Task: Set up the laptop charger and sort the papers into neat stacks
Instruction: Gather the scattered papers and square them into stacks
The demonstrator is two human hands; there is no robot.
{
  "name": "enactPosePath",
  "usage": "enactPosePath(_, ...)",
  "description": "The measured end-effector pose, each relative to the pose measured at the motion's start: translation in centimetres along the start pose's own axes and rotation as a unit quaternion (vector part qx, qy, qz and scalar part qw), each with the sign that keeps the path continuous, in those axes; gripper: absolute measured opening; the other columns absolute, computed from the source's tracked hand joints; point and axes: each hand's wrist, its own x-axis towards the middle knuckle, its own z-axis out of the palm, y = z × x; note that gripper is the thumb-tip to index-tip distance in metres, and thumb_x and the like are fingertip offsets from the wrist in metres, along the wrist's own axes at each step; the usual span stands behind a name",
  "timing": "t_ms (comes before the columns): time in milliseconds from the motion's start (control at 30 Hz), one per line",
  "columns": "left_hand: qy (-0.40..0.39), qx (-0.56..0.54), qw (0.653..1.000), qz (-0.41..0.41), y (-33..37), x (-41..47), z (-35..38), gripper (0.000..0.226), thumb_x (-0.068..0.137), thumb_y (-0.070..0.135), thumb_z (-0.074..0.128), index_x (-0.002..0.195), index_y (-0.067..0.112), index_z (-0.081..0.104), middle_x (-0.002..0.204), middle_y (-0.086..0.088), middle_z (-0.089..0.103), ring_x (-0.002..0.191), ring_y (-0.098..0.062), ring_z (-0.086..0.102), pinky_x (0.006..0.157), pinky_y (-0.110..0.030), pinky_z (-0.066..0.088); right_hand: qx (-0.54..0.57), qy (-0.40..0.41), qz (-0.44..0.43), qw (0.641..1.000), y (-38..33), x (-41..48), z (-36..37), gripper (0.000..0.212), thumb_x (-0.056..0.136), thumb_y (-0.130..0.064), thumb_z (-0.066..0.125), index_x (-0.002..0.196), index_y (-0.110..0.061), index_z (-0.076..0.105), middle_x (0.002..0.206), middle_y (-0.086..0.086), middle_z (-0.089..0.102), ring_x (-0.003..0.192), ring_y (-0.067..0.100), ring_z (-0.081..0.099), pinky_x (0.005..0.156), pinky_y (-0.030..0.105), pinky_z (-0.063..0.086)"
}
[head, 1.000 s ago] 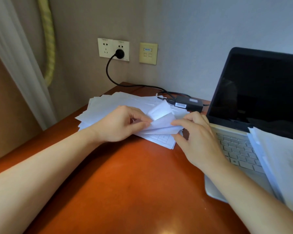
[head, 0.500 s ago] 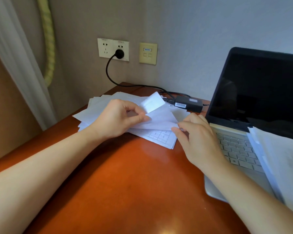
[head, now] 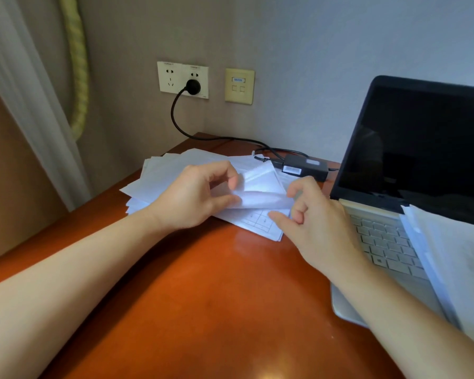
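Observation:
A loose pile of white papers lies at the desk's back left corner. My left hand pinches a curled top sheet between thumb and fingers, lifting it off the pile. My right hand hovers at that sheet's right edge with its fingers loosely curled, and I cannot tell whether they touch the paper. The black charger brick lies behind the papers. Its plug sits in the wall socket. An open laptop with a dark screen stands at the right.
A second stack of papers rests on the laptop's keyboard at the right. The desk is glossy orange wood. A beige network plate is on the wall, and a curtain hangs at the left.
My left hand has kept its pinch while the top sheet curled over and bent lower. My right hand has lifted off the paper's edge and its fingers have spread.

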Motion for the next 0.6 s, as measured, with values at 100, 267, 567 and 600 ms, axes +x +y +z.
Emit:
enactPosePath(100,0.021,0.022,1.000,0.003,-0.3,0.1,-0.1,0.020,0.089,0.014,0.078,0.084,0.025,0.063,0.075,0.007,0.061,0.067,-0.004,0.048,0.065,-0.024,0.039,-0.052,-0.111,-0.056,0.991,-0.9,-0.4,-0.3,0.035,0.084,-0.049,0.070,0.094,-0.031,0.042,0.074,-0.010,0.052,0.072,0.012,0.052,0.067,0.034,0.048)
enactPosePath(267,-0.074,0.032,0.997,0.000,-1.0,0.1,0.2,0.022,0.097,0.011,0.069,0.108,0.027,0.079,0.103,0.026,0.070,0.098,0.003,0.064,0.083,-0.012,0.044,-0.160,-0.150,-0.076,0.973,-1.2,-0.4,-0.2,0.028,0.097,-0.046,0.052,0.119,-0.030,0.057,0.116,-0.011,0.061,0.105,0.018,0.057,0.088,0.031,0.038)
enactPosePath(567,-0.176,0.070,0.982,-0.028,-0.6,0.1,-0.3,0.046,0.081,0.046,0.083,0.125,0.038,0.071,0.120,0.026,0.066,0.116,0.012,0.054,0.097,-0.002,0.032,-0.200,-0.184,-0.069,0.960,-1.3,-0.3,0.0,0.037,0.100,-0.047,0.043,0.134,-0.034,0.051,0.130,-0.011,0.061,0.111,0.027,0.062,0.090,0.041,0.050)
enactPosePath(600,-0.174,0.071,0.982,-0.024,-0.6,0.1,-0.2,0.044,0.082,0.043,0.083,0.124,0.037,0.072,0.118,0.025,0.066,0.113,0.014,0.055,0.095,-0.001,0.033,-0.196,-0.186,-0.070,0.960,-1.4,-0.4,-0.1,0.038,0.100,-0.048,0.043,0.134,-0.035,0.051,0.131,-0.011,0.060,0.112,0.027,0.062,0.090,0.041,0.050)
